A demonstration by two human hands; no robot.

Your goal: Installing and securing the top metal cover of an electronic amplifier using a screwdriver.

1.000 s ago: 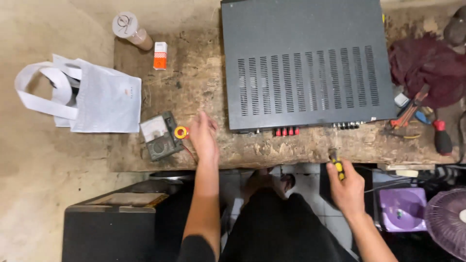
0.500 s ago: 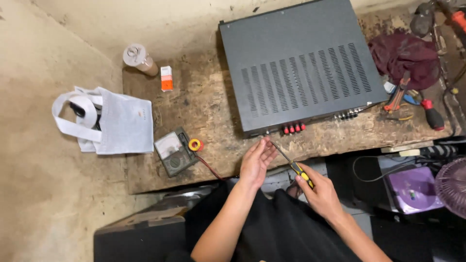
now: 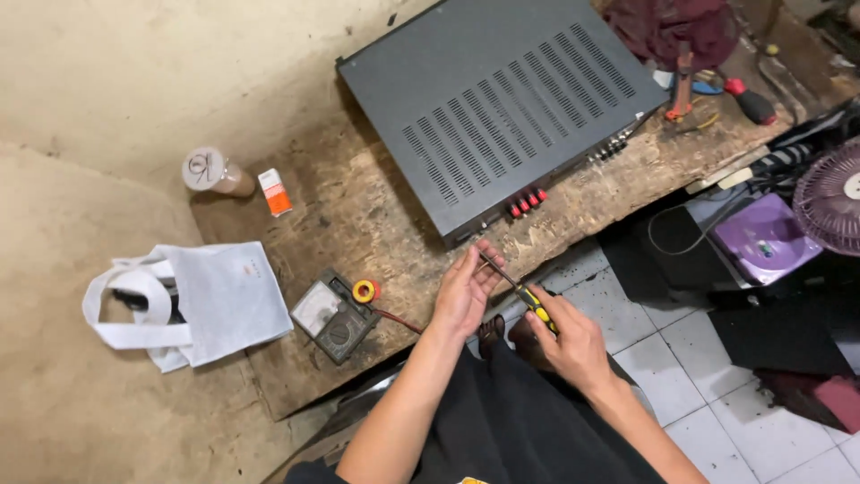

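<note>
Screwdriver [image 3: 528, 300], yellow and black handled, is now held across both hands at the near edge of the wooden bench [image 3: 358, 215]; a second ago it hung in the right hand alone, below the bench, while the left hand lay flat on the wood beside the multimeter [image 3: 333, 315]. The left hand has since left the bench and closed on the tool, so work has passed from the bench top to the tool itself.

Right hand [image 3: 573, 341] is clenched round the handle, forearm running back toward the body. Left hand [image 3: 466, 291] is half curled, its fingertips [image 3: 491, 262] pinching the thin shaft near the tip. The grey amplifier case [image 3: 502, 108] sits just beyond those fingertips, untouched. A yellow tape roll [image 3: 365, 290] lies left of the left wrist.
</note>
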